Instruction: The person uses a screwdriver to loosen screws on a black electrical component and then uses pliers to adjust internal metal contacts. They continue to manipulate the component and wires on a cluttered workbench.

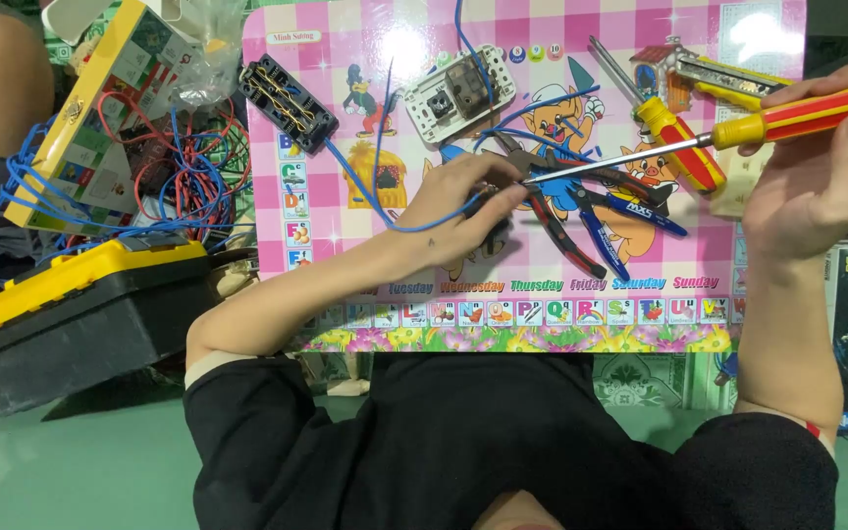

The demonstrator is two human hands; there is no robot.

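Note:
My left hand point(463, 201) rests on a pink cartoon board point(542, 294) and pinches a small dark part with a blue wire point(365, 182) running from it. My right hand point(817, 167) grips a screwdriver point(797, 113) with a red and yellow handle; its long shaft points left, and the tip meets the part at my left fingertips. Under the shaft lie pliers point(566, 231) with red and blue handles. A white switch module point(458, 93) lies above my left hand, with blue wires attached.
A second red and yellow screwdriver point(674, 137) and a yellow tool point(738, 79) lie at the board's upper right. A black terminal block point(287, 103) sits upper left. Tangled red and blue wires point(179, 167), a yellow box point(90, 108) and a black and yellow toolbox point(71, 314) stand left.

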